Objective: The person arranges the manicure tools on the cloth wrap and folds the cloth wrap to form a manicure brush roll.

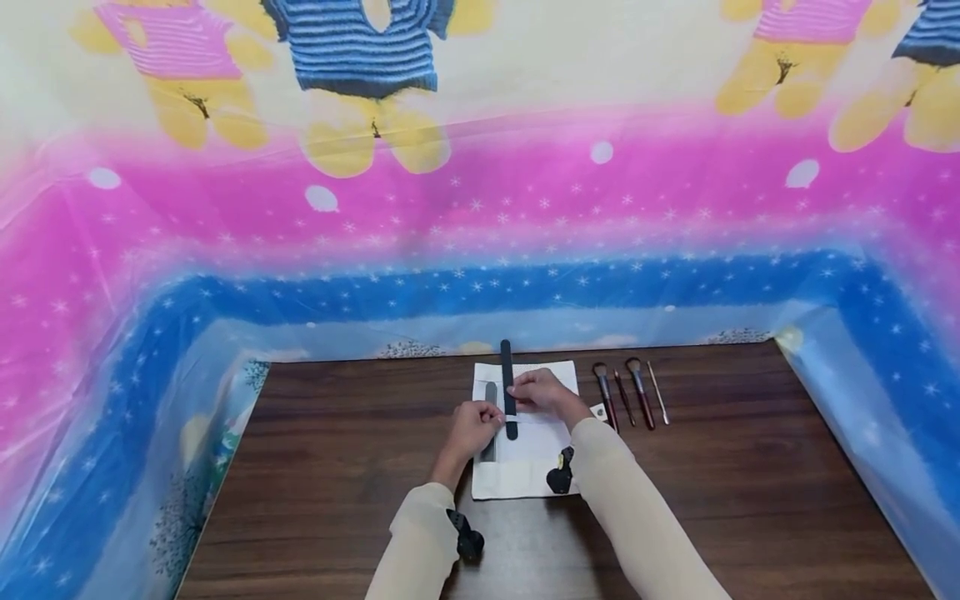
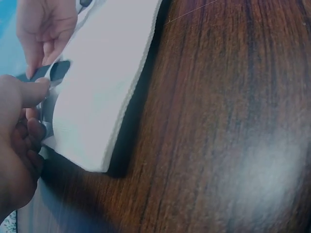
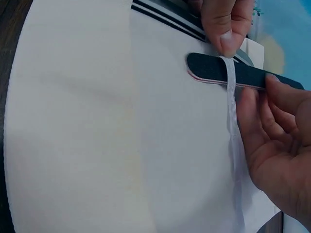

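White elastic, pinched and raised by my left hand, crosses over the black file near one rounded end; my right hand grips the file above the white cloth. Steady lift, level file should avoid snagging.

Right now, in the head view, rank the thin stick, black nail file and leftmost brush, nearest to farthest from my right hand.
1. Black nail file: in your right hand.
2. Leftmost brush: right of that hand.
3. Thin stick: farther right, ending the row.
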`<state>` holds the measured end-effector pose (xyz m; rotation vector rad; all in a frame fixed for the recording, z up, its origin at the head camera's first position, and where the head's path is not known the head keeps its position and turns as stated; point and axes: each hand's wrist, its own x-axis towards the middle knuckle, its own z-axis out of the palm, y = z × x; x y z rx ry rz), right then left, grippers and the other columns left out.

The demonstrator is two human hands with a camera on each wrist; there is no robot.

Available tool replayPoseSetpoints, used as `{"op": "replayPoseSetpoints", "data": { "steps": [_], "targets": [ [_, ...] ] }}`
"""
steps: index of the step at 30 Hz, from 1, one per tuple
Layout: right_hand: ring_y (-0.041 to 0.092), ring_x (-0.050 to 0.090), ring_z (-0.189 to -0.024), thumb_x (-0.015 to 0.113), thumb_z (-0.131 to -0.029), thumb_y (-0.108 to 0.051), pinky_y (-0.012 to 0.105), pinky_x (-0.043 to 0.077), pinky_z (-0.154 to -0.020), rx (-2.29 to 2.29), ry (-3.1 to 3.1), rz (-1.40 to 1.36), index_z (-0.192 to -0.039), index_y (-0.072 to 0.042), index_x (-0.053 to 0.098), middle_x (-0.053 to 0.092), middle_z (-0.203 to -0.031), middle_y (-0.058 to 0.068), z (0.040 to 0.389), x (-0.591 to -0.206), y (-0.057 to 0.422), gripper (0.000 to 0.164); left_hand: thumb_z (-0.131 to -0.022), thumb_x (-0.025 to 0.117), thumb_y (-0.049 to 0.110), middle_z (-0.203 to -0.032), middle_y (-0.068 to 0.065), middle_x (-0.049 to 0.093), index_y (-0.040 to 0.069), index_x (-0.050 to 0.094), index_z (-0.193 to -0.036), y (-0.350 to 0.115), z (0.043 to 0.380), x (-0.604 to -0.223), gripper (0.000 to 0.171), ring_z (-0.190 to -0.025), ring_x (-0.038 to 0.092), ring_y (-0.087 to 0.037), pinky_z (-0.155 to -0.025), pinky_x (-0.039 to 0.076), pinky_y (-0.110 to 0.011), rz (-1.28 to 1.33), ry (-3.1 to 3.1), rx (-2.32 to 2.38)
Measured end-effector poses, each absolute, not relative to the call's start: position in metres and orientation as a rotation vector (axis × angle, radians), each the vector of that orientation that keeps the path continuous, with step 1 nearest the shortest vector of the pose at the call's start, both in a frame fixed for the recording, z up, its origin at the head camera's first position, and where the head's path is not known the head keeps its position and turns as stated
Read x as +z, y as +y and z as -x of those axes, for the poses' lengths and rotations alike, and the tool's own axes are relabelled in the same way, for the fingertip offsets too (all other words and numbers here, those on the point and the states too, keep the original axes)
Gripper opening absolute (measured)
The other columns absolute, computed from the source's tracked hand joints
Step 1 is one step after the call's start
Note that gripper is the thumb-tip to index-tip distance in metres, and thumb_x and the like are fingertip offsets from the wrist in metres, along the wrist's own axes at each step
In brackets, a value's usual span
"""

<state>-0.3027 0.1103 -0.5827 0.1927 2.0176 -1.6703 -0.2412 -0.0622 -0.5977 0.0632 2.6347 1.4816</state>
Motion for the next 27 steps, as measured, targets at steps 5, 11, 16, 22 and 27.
{"op": "replayPoseSetpoints", "data": {
  "steps": [5,11,16,22,27],
  "targets": [
    [0.005,0.063,-0.072,0.063,-0.099,-0.007,0.018,0.054,-0.065,-1.562,1.981,-0.092,-0.102,0.0,0.067,0.064,-0.089,0.002,0.298,-0.591,0.116,0.009,-0.092,0.07,0.01,-0.064,0.006,0.048,0.008,0.076,-0.084,-0.06,0.24,-0.599,0.011,-0.061,0.046,-0.01,-0.061,0.037,-0.023,0.007,2.685,1.448],
    [0.005,0.064,-0.068,0.062,-0.1,-0.015,0.019,0.054,-0.064,-1.638,1.908,-0.13,-0.131,0.0,0.054,0.068,-0.085,0.001,0.299,-0.59,0.121,0.035,-0.091,0.071,0.015,-0.063,0.009,0.049,0.012,0.075,-0.081,-0.059,0.24,-0.599,0.011,-0.06,0.047,-0.01,-0.06,0.034,-0.026,-0.016,2.726,1.383],
    [0.006,0.068,-0.08,0.061,-0.102,-0.021,0.021,0.056,-0.071,-1.738,1.975,-0.19,-0.135,0.001,0.057,0.073,-0.099,0.004,0.305,-0.585,0.116,0.04,-0.093,0.07,0.013,-0.065,0.007,0.049,0.012,0.076,-0.085,-0.061,0.241,-0.598,0.01,-0.062,0.046,-0.011,-0.059,0.034,-0.024,-0.025,2.637,1.39],
    [0.007,0.062,-0.075,0.06,-0.103,-0.024,0.021,0.052,-0.066,-1.811,2.017,-0.306,-0.129,-0.004,0.062,0.068,-0.095,0.001,0.312,-0.577,0.106,0.032,-0.095,0.069,0.01,-0.068,0.005,0.049,0.008,0.077,-0.09,-0.061,0.24,-0.595,0.009,-0.066,0.046,-0.012,-0.06,0.035,-0.023,-0.052,2.56,1.431],
    [0.007,0.059,-0.071,0.059,-0.104,-0.02,0.021,0.052,-0.063,-1.824,2.013,-0.313,-0.119,0.0,0.066,0.064,-0.088,0.0,0.313,-0.576,0.104,0.026,-0.094,0.069,0.008,-0.067,0.005,0.049,0.006,0.077,-0.088,-0.062,0.239,-0.596,0.01,-0.064,0.046,-0.011,-0.06,0.036,-0.022,-0.038,2.57,1.495]
  ]
}}
